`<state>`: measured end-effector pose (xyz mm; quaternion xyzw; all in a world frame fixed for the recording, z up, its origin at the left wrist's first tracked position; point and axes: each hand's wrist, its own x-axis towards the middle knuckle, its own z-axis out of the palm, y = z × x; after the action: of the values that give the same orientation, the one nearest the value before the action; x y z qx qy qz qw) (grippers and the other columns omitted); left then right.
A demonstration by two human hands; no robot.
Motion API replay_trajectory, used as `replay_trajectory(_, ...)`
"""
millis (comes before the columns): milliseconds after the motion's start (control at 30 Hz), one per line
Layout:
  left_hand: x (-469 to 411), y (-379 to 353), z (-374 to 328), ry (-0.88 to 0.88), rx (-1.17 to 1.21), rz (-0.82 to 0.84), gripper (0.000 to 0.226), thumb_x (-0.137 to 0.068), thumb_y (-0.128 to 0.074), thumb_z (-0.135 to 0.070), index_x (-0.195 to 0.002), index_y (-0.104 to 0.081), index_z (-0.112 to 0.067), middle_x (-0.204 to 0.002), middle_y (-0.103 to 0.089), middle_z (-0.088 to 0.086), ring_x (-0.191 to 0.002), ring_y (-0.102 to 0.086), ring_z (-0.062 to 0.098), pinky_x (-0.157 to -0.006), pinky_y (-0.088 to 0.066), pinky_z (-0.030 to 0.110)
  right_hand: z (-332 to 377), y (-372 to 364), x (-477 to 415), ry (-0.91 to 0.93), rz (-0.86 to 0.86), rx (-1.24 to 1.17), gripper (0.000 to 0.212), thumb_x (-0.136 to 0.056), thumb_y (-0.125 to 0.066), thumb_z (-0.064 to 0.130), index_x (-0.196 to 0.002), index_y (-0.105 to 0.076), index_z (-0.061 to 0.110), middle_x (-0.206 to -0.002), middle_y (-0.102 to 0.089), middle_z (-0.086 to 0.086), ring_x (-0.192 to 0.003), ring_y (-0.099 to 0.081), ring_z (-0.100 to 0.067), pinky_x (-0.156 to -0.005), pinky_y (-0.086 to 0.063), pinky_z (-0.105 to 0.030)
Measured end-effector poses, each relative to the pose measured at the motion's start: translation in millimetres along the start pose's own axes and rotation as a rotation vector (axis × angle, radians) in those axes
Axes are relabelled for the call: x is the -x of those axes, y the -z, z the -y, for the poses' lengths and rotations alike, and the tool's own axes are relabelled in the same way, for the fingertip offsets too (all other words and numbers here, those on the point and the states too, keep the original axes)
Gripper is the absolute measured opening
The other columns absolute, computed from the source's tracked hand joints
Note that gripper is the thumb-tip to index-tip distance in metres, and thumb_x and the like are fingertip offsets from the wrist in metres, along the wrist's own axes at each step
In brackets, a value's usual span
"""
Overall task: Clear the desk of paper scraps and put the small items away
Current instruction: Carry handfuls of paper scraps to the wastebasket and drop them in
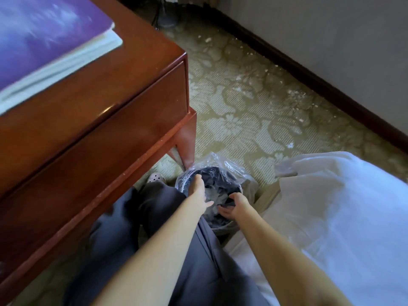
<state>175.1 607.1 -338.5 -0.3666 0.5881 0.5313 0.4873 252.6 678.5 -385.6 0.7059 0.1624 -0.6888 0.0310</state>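
Paper scraps [217,196] in the lined bin [213,171]; left hand [198,191] and right hand [234,205] over it, both grips released

The counter [110,120] fills the left side, with a book [44,40] lying on its far left part. The bed [331,217] lies to the right. Between them, on the floor [242,107], the bin [223,227] stands just beside the counter's leg [187,146], with paper scraps [217,196] in it. The left hand [198,191] and right hand [234,205] reach over its mouth. More loose scraps [293,93] lie on the floor behind it, along the wall [331,29].
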Motion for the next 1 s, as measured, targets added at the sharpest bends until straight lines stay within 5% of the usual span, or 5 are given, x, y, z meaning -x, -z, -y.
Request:
replay_trajectory(167, 48, 17, -9, -0.251, -0.167, 0.039, 0.041, -0.099, -0.036, -0.019, -0.137, -0.042, -0.005, -0.124, -0.053, 0.017, -0.096, -0.053, 0.025, -0.087, -0.05, 0.035, -6, -6, 37, 0.353, -0.085, 0.283, 0.016, -0.087, -0.041, 0.007, -0.083, -0.056, 0.007, -0.072, -0.051, -0.01, -0.061, -0.048, -0.023, -0.057, -0.045, -0.035)
replay_trajectory(367, 146, 52, -31, -0.729, -0.377, 0.062, 0.022, -0.091, -0.043, -0.013, -0.072, -0.054, -0.016, -0.085, -0.06, 0.01, -0.08, -0.056, 0.022, -0.071, -0.046, 0.03, -23, -33, 149, 1.019, 0.036, 0.38, 0.017, -0.085, -0.048, 0.009, -0.079, -0.064, 0.006, -0.066, -0.063, -0.001, -0.075, -0.063, -0.024, -0.083, -0.053, -0.044)
replay_trajectory(633, 283, 169, -61, -1.229, -0.212, -0.107, 0.022, -0.094, -0.04, -0.013, -0.086, -0.06, -0.011, -0.08, -0.063, 0.006, -0.08, -0.061, 0.023, -0.072, -0.051, 0.029, -94, -86, 316, 1.558, 0.507, 0.299, 0.022, -0.074, -0.047, 0.005, -0.067, -0.06, 0.022, -0.065, -0.063, 0.008, -0.066, -0.062, -0.017, -0.07, -0.051, -0.035)
replay_trajectory(767, 306, 244, -68, -1.273, -0.165, -0.347, 0.031, -0.092, -0.039, -0.011, -0.071, -0.058, -0.023, -0.081, -0.065, 0.005, -0.093, -0.063, 0.028, -0.085, -0.053, 0.035, -145, -131, 351, 1.61, 0.646, 0.571, 0.018, -0.08, -0.05, 0.011, -0.087, -0.066, 0.015, -0.083, -0.069, -0.002, -0.083, -0.063, -0.023, -0.081, -0.046, -0.033)
replay_trajectory(1000, 294, 359, -64, -1.029, -0.48, -0.99, 0.043, -0.097, -0.039, -0.02, -0.14, -0.037, -0.015, -0.148, -0.038, 0.009, -0.14, -0.029, 0.027, -0.112, -0.03, 0.042, -213, -210, 362, 1.72, 0.656, 1.244, 0.058, -0.086, -0.056, 0.025, -0.139, -0.037, 0.011, -0.149, -0.032, -0.013, -0.139, -0.028, -0.025, -0.113, -0.027, -0.032)
